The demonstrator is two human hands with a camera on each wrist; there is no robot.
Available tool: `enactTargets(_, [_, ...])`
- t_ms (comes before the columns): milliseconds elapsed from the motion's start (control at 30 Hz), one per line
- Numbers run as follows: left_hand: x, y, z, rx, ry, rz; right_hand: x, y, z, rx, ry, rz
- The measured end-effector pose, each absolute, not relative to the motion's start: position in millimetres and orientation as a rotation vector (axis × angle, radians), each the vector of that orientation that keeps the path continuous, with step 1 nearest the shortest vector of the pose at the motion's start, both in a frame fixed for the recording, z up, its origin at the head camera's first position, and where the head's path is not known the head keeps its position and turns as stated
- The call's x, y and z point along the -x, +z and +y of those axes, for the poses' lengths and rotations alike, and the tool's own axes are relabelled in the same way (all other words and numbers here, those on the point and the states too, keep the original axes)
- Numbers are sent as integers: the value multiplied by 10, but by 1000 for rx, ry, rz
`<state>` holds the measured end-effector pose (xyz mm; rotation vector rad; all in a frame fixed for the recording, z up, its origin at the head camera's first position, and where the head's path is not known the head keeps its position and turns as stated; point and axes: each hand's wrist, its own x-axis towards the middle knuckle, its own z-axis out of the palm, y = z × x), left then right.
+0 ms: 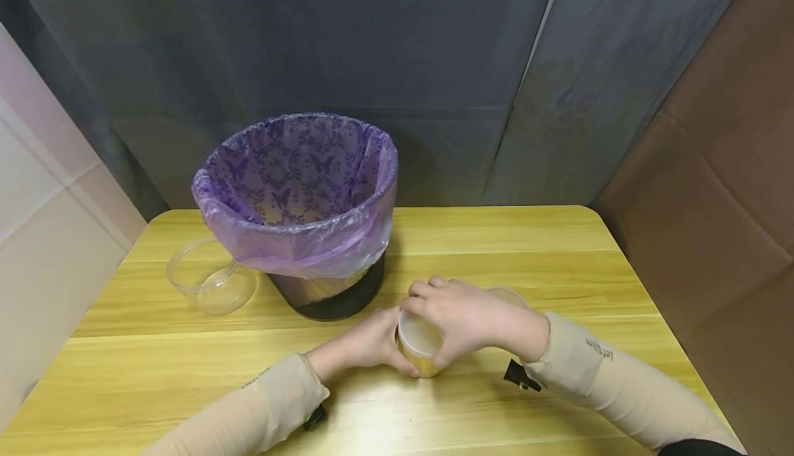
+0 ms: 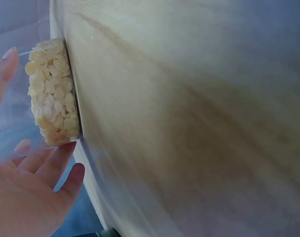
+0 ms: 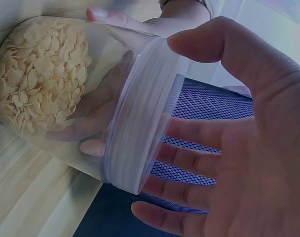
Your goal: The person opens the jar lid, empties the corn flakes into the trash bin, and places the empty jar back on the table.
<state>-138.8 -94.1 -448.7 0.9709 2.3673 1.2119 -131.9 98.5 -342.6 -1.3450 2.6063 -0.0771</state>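
Two beige sleeves, the left sleeve (image 1: 248,408) and the right sleeve (image 1: 620,380), reach in from the near edge over a wood-grain table (image 1: 186,387), toward a black mesh bin (image 1: 333,299) that serves here as landmark. In front of the bin and a little to its right stands a clear jar (image 1: 423,365), with a layer of pale flakes (image 3: 44,74) at its bottom and a whitish lid (image 3: 145,118) seated on its mouth. The left hand (image 1: 372,339) grasps the jar's side, fingers and thumb curved around it. The right hand (image 1: 465,315) spans the lid from above, thumb at one edge and fingers at the other, gripping it. The step in hand seems to be working the lid, though whether it is being loosened or tightened cannot be told; the next move likely calls for a firm left hold while the right turns or lifts. Right of the bin, partly hidden beyond the right wrist, is a clear round item (image 1: 510,295). Just left of the bin sits a clear container (image 1: 226,294), apparently uncovered. The bin wears a purple patterned liner (image 1: 310,253); behind it hangs dark grey fabric (image 1: 347,43).
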Motion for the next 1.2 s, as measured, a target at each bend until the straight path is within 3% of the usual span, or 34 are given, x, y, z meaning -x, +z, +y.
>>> enactTargets(733, [1386,-4493,-941,-966,1219,2365,1321,-3424,1018,1433,-75,2532])
enactTargets(1200, [1393,-4505,-927,-975,1222,2353,1307,-3332,929,1360,45,2864])
